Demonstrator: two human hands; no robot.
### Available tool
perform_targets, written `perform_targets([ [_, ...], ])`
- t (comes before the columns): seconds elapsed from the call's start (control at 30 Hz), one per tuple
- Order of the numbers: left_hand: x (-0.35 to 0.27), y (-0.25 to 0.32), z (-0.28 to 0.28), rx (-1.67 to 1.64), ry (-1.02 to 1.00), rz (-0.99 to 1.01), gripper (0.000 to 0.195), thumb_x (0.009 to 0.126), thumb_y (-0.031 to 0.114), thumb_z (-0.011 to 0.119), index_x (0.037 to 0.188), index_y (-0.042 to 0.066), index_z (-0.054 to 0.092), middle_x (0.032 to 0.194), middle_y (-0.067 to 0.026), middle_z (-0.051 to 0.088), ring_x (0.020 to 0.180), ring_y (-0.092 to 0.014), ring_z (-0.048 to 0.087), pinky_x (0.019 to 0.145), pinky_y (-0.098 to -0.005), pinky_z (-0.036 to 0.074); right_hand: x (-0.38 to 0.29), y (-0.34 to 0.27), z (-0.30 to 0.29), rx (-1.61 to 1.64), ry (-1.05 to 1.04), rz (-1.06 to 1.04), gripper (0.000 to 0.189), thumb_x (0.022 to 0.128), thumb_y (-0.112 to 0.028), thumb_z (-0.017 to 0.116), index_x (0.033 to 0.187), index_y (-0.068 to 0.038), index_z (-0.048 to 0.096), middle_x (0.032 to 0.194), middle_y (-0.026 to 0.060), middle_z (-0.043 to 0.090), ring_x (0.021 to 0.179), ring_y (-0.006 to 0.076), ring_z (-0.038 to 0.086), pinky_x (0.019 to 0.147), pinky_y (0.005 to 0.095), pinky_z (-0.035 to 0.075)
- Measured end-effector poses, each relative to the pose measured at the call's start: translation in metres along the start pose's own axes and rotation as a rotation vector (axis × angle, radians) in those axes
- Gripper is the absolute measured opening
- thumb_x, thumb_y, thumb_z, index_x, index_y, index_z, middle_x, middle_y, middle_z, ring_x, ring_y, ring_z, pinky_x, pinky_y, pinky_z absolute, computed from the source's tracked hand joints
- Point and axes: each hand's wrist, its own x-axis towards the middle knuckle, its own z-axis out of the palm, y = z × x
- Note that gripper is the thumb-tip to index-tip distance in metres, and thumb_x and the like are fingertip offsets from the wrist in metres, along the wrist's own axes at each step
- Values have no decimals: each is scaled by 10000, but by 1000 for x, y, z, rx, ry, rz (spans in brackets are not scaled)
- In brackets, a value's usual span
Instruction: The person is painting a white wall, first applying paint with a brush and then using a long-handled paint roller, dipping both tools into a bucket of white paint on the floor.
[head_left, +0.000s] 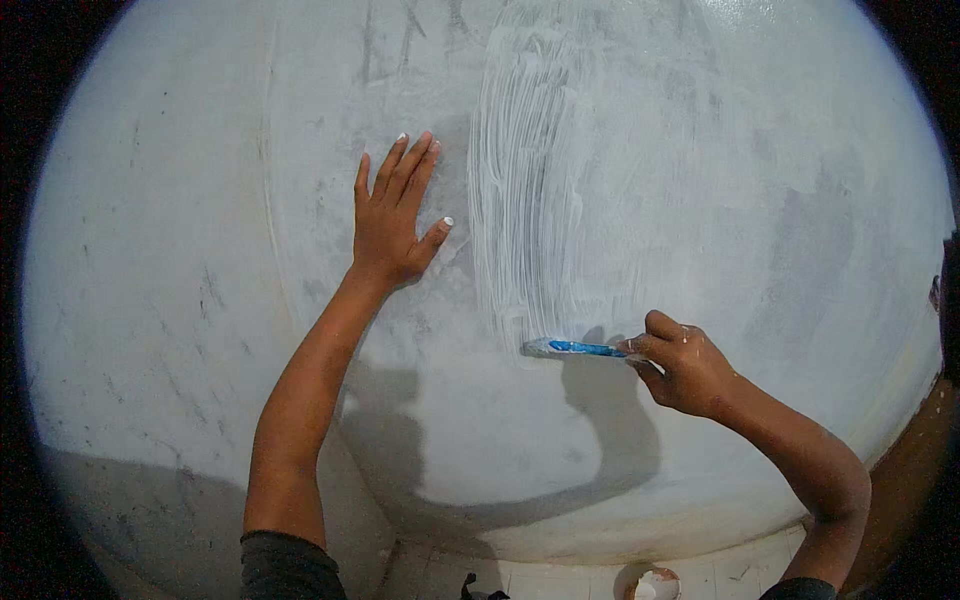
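Note:
My right hand (679, 364) grips a paintbrush (585, 348) with a blue handle, its bristles pointing left and touching the wall. White paint spots dot the knuckles. Above the bristles, a tall band of wet white paint streaks (525, 187) runs up the grey-white wall (510, 442). My left hand (394, 217) lies flat against the wall, left of the streaks, fingers spread and pointing up, with white on the thumb tip and a fingertip. Nothing is held in it.
A round container (657, 583) with white in it stands on the tiled floor (547, 581) at the bottom. Left of it is a dark object (480, 590), partly cut off. The wall meets a side wall (165, 300) at a corner on the left. A brown surface shows at the right edge.

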Motion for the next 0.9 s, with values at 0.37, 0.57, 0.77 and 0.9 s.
perform_targets([
  [0.37, 0, 1, -2, 48, -34, -8, 816, 1004, 677, 286, 1601, 126, 362, 1648, -77, 370, 1560, -283, 252, 1274, -562, 54, 56, -4, -45, -261, 382, -141, 162, 887, -24, 705, 1046, 1, 690, 832, 97, 479, 643, 206, 560, 511, 370, 481],
  [0.57, 0, 1, 0, 15, 4, -3, 757, 999, 647, 390, 1604, 193, 357, 1667, -9, 345, 1561, -228, 240, 1280, -556, 43, 35, -8, 3, -192, 245, -254, 214, 887, -16, 715, 1099, -15, 689, 784, 62, 430, 581, 154, 460, 456, 333, 440],
  [0.77, -1, 0, 0, -13, -3, -17, 756, 998, 653, 382, 1606, 205, 352, 1667, -6, 346, 1559, -229, 244, 1280, -556, 46, -9, -8, 34, -85, -97, -159, 261, 887, -39, 659, 1143, 11, 665, 947, 149, 535, 787, 297, 656, 636, 416, 603],
  [0.9, -1, 0, 1, 11, 3, -6, 759, 998, 657, 378, 1605, 202, 356, 1666, -7, 348, 1557, -236, 249, 1279, -557, 47, -3, -2, 14, -193, -47, -144, 194, 874, -44, 673, 1064, -7, 679, 892, 132, 517, 735, 278, 621, 586, 409, 562],
])
